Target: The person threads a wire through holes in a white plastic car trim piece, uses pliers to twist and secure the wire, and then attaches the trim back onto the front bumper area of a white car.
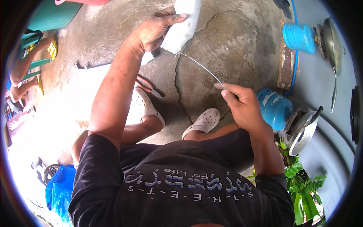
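Observation:
My left hand (153, 30) grips a long white pipe-like piece (183, 24), holding it out over the cracked concrete floor (234, 41). A thin grey wire (202, 68) runs from the lower end of the white piece down to my right hand (242, 104), which pinches the wire's near end between thumb and fingers. On the floor between my hands lie red-handled pliers (149, 87), just beyond my feet in white perforated clogs (202, 122).
Two blue gas canisters (298, 37) (274, 108) with burners stand at right, one bearing a pan (332, 43), one with a metal lid (302, 132). Green plant (302, 185) lower right. Blue bag (58, 189) lower left. A seated person's legs (22, 75) and green chair at far left.

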Tool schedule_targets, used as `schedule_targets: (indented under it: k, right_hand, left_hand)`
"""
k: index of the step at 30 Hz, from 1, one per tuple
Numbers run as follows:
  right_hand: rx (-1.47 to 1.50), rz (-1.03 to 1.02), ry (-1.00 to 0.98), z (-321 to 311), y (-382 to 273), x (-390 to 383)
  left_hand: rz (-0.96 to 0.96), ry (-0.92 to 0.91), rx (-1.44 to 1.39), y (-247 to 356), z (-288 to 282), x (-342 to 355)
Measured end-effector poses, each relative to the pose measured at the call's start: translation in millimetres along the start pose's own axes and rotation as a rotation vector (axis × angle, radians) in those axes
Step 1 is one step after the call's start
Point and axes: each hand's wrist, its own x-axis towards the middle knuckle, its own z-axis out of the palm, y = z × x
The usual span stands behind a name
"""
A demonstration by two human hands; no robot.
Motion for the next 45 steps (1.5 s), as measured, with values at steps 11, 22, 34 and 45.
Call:
schedule_targets:
  k: [11,22,34,45]
  right_hand:
    - [-0.147,0.023,0.056,-1.9,0.2,-0.3]
    - [-0.353,-0.050,0.184,1.3,-7.8,-3.6]
    - [-0.390,-0.144,0.236,5.4,-4.0,-4.0]
    - [-0.245,-0.065,0.218,-5.1,1.5,-1.2]
  left_hand:
    - [0.062,0.050,0.131,-5.1,5.5,6.1]
    - [-0.021,0.249,0.396,-14.9,8.1,14.3]
    - [0.106,0.276,0.403,-29.9,-6.2,22.7]
    - [0.058,0.180,0.224,-19.4,3.8,14.2]
